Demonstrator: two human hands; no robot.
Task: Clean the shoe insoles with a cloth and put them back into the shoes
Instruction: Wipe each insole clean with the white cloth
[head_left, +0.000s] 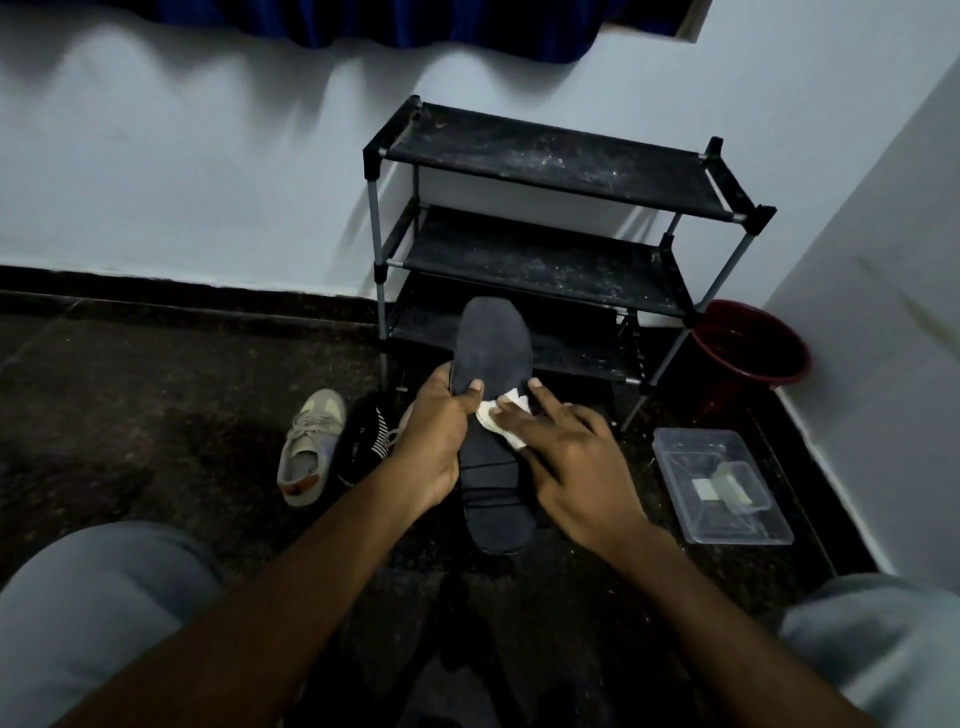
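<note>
A dark insole (493, 348) is held up in front of me, toe end pointing away. My left hand (441, 441) grips its left edge, thumb across the top. My right hand (566, 462) presses a small white cloth (501, 418) against the middle of the insole with fingers spread. A second dark insole or sole-like piece (496, 514) lies below it on the floor. A beige sneaker (311, 447) lies on the floor to the left, and a black shoe with white stripes (366, 441) sits beside it, partly hidden by my left hand.
A black three-tier shoe rack (550, 249) stands against the white wall straight ahead. A red bucket (748, 348) sits to its right in the corner. A clear plastic box (722, 483) lies on the dark floor at right. My knees frame the bottom corners.
</note>
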